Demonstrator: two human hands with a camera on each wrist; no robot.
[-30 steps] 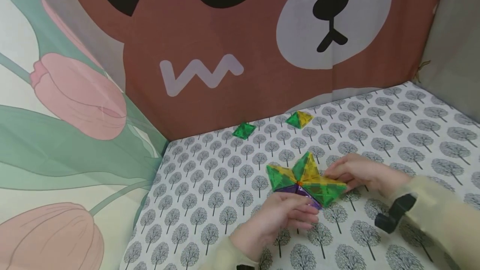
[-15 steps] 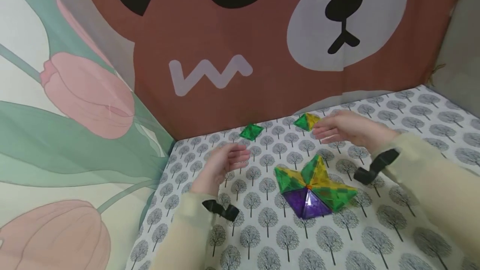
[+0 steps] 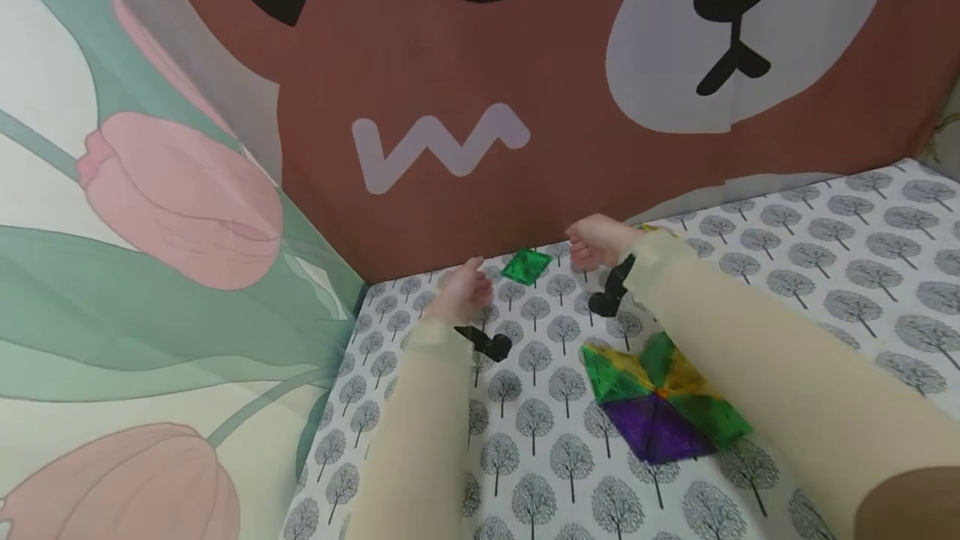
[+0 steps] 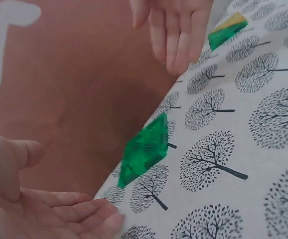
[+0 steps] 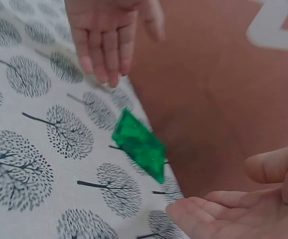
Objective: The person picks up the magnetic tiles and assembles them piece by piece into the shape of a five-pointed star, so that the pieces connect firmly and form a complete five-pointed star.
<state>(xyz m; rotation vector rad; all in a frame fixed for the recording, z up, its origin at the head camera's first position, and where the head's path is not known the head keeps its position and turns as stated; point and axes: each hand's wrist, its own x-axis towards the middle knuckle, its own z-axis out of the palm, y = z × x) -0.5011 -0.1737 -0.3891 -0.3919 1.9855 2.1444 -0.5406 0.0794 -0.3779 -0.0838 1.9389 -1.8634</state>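
A translucent green diamond of magnetic tiles [image 3: 527,267] lies on the tree-print cloth by the brown backdrop. To its left is my left hand [image 3: 461,292], fingers extended in the left wrist view, apart from the tiles. My right hand [image 3: 598,242] is on the other side, also with straight fingers and holding nothing; the right wrist view shows its palm [image 5: 263,209] facing the green diamond [image 5: 140,145]. Nearer to me sits a star-like build of green, yellow and purple magnetic tiles [image 3: 656,423], partly covered by my right forearm.
A green-and-yellow tile piece [image 4: 227,31] lies farther right at the back; in the head view the right sleeve hides most of it. The brown bear-print backdrop [image 3: 442,223] rises right behind the green diamond. A tulip-print sheet [image 3: 187,357] stands at the left.
Both hands have left the star-like build and moved forward to either side of the green diamond. The right hand has passed leftward from the green-and-yellow piece. The head view has shifted slightly.
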